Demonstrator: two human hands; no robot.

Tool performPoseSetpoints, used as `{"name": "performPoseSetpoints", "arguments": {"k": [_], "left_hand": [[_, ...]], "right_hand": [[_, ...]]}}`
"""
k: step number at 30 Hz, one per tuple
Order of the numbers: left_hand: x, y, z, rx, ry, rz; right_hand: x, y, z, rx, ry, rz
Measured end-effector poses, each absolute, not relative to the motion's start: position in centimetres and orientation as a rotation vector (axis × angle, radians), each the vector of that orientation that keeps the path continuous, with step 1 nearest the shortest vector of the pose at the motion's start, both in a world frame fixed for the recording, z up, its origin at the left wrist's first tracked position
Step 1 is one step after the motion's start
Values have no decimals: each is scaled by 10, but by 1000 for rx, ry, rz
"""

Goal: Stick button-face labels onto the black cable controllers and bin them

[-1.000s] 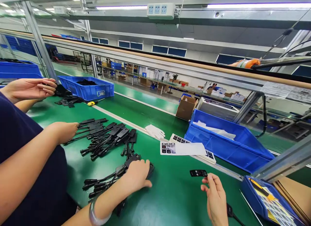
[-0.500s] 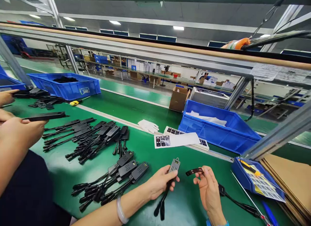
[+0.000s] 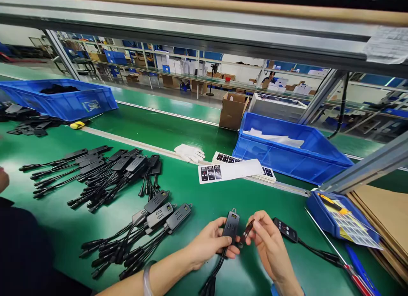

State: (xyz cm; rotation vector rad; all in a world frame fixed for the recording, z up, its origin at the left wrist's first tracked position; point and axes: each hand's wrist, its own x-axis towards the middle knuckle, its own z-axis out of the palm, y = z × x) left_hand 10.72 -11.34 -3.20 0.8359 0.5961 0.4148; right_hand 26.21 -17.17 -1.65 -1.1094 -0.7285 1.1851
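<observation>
My left hand [image 3: 214, 241] is closed round a small black controller [image 3: 231, 224] with a little display and a wire loop on top; its black cables hang toward me. Pinched between the fingers of my right hand [image 3: 270, 245] is a dark sticker [image 3: 247, 233], close to the controller's right side. To the right of that hand lies another controller [image 3: 286, 230] with a glossy label on its face. Several unlabelled controllers [image 3: 178, 218] with cables lie left of my hands. A sheet of stickers [image 3: 234, 171] rests beyond them.
A blue bin [image 3: 293, 156] stands behind the stickers, near a white glove [image 3: 189, 153]. At right are a small blue tray [image 3: 325, 209], a red-handled tool [image 3: 358, 281] and cardboard [image 3: 382, 207]. Another blue bin [image 3: 92, 102] and a co-worker's hand [image 3: 3, 180] are at left.
My right hand has brought the sticker left, closer to the controller, and turned it more upright. The view has tilted down. The co-worker's hands have mostly left the view at left.
</observation>
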Motion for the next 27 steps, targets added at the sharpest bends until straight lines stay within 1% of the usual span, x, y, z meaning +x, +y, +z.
{"name": "performPoseSetpoints", "arguments": {"k": [3, 5, 10, 14, 17, 22, 27], "left_hand": [[111, -121, -40, 865, 568, 381], [112, -126, -45, 892, 565, 331], [110, -134, -44, 1014, 512, 235], [106, -131, -35, 926, 501, 298], [103, -126, -32, 860, 542, 323], [101, -122, -33, 846, 539, 376], [102, -122, -31, 819, 544, 331]], "right_hand": [[250, -172, -18, -998, -733, 1375], [247, -169, -20, -965, -696, 1383], [270, -159, -17, -879, -472, 1024], [289, -164, -8, -862, -411, 966], [289, -168, -6, -944, -479, 1013], [276, -171, -12, -1211, -724, 1075], [269, -171, -19, -1350, -921, 1127]]}}
